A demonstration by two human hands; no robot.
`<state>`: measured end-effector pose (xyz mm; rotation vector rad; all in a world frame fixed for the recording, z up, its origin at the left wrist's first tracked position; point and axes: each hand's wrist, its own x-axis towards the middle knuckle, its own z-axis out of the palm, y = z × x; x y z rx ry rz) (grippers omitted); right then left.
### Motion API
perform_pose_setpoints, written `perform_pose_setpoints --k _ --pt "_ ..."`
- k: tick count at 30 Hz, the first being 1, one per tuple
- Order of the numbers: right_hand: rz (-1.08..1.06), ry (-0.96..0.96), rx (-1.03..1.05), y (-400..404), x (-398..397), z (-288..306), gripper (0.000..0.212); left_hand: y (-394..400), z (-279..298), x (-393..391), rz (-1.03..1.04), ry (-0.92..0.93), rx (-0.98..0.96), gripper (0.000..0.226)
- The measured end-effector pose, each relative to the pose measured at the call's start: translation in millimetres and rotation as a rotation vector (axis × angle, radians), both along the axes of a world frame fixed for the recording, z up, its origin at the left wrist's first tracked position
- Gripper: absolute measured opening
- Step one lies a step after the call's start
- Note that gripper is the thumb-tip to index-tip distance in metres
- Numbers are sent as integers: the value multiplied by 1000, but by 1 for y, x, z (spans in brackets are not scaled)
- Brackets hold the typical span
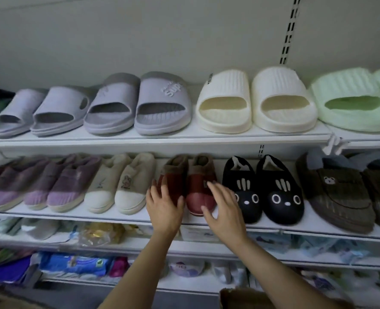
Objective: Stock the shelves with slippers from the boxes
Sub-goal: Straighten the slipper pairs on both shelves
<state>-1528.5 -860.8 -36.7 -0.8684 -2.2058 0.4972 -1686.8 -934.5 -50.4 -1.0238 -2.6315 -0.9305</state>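
Squaring up a red pair of slippers (188, 186) on the middle shelf (126, 216) — left hand (165, 207) flat on one toe, right hand (225, 211) spread over the other, gripping nothing; next, probably back to the box (247, 298) for another pair

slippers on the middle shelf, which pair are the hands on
The red pair with brown fleece cuffs, between the beige bunny pair and the black rabbit-face pair. The left hand and right hand rest on its toes.
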Motion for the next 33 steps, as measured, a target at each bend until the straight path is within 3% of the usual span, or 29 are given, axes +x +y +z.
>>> perform_pose_setpoints --k 3,6,11,19,23,29,33 --pt "-89 -119 -83 -7 -37 -19 76 -6 -13 -20 -129 -145 -107 95" --pt "-209 -227 -170 -5 -60 -33 85 -9 -28 -29 -231 -155 -111 105" --pt "-307 -181 -217 -10 -74 -40 88 -10 -31 -29 -236 40 17 94" --pt "-281 -182 -175 -21 -67 -40 86 -23 -35 -24 -271 -62 -89 92" --pt "-367 -133 -66 -45 -66 -35 79 -53 -22 -32 -246 -116 -12 89" --pt "-196 -16 53 -84 -126 -10 73 -105 0 -118 -102 89 3 71" --pt "-122 -83 74 -105 -182 -14 68 -123 -1 -185 -62 133 -119 69"
